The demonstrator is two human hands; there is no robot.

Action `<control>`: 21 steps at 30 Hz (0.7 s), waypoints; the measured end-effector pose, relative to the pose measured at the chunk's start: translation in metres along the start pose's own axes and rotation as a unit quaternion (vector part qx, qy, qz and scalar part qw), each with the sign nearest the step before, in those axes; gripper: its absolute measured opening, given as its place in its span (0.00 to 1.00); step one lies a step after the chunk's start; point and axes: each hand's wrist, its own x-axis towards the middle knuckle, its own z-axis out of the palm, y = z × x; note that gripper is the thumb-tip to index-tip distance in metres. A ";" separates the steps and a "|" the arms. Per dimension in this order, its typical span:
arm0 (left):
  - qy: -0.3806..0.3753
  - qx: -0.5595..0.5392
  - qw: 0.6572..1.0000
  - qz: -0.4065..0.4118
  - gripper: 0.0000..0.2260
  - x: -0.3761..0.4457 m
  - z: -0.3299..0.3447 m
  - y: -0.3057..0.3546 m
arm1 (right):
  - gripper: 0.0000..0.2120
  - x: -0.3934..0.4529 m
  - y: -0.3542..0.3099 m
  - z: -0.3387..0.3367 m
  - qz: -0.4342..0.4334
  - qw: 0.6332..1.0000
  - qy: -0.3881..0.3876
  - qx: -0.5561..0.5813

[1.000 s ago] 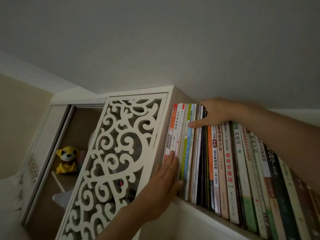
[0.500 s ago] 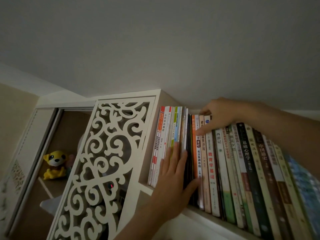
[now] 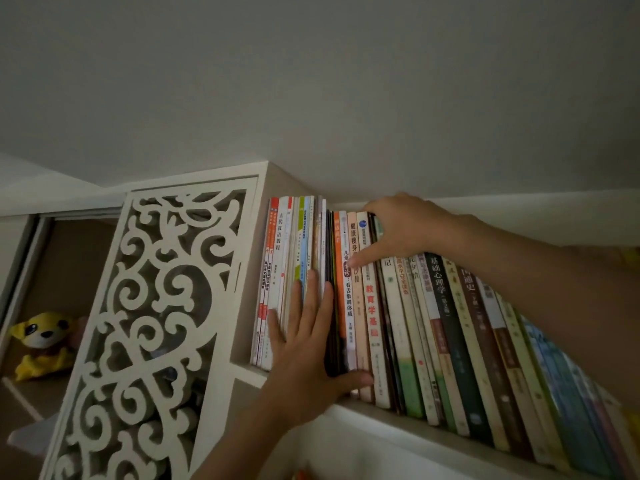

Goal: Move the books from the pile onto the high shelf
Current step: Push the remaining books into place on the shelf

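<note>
A long row of upright books (image 3: 433, 334) fills the high shelf (image 3: 388, 415) just under the ceiling. My left hand (image 3: 308, 348) lies flat with straight fingers against the spines of the thin books (image 3: 294, 244) at the row's left end, its thumb stretched right along the books' bottom edge. My right hand (image 3: 398, 230) reaches in from the right over the tops of the books, its index finger pressing on a pale spine near the orange book (image 3: 339, 282). The pile is out of sight.
A white carved fretwork panel (image 3: 156, 323) closes off the shelf's left end. Behind it, a lower compartment holds a yellow plush dog (image 3: 41, 341). The ceiling (image 3: 311, 98) sits close above the book tops.
My left hand has slid right along the spines from the leftmost books towards the dark ones. My right fingertip has moved right, from the thin books to the pale spine.
</note>
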 end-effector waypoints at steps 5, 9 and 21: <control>-0.002 -0.009 1.000 0.005 0.52 -0.009 -0.007 0.005 | 0.40 -0.026 0.014 -0.030 0.024 0.996 -0.074 -0.039; 0.031 -0.046 0.996 0.076 0.44 -0.009 -0.013 0.039 | 0.29 -0.049 0.028 -0.031 0.042 0.994 -0.102 -0.007; 0.013 -0.080 0.989 0.121 0.35 0.009 0.011 0.045 | 0.28 -0.054 0.031 -0.029 0.013 0.997 -0.075 0.013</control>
